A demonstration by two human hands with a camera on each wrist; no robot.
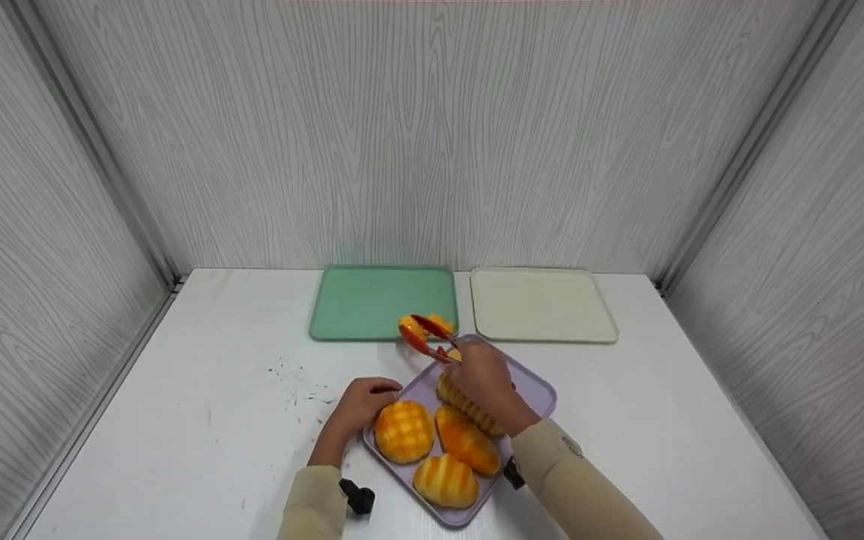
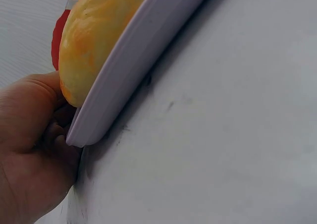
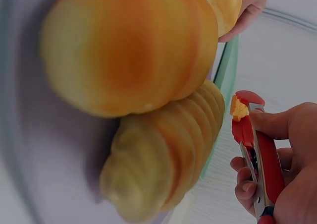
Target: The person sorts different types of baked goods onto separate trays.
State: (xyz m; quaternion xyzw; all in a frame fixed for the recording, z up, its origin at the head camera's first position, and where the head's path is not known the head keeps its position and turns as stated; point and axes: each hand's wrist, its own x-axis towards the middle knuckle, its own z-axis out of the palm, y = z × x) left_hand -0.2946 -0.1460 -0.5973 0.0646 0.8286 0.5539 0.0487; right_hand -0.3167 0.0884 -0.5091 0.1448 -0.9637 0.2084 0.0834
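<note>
Right hand, head view: fingers curled round tongs with red tips, the arm crossing above the tray's far part.
Pinched piece: small, orange-yellow, caught between the tongs' tips over the near edge of a flat green tray.
Left hand, head view: bent fingers on the left edge of a lavender tray, beside a bun.
Lavender tray: smooth, round-cornered, set diagonally on the white tabletop.
Breads on it: a domed round bun with a crosshatched crust; a smooth, tapering orange bread; a stubby striped roll toward the near corner; a long ridged roll partly under the right hand.
Cream tray: flat, rounded, right of the green one.
Walls: pale grey with wavy woodgrain lines.
Left wrist view: the left hand grips the lavender rim, fingertips mostly hidden; the tray's wall is smooth with a thin lip, and a glossy, mottled yellow-orange crust bulges above it.
Right wrist view: the thumb presses the tongs, whose metal edges frame red grips; the pinched piece looks rough and bright, clear of the breads; the ridged roll shows deep, rounded folds.
</note>
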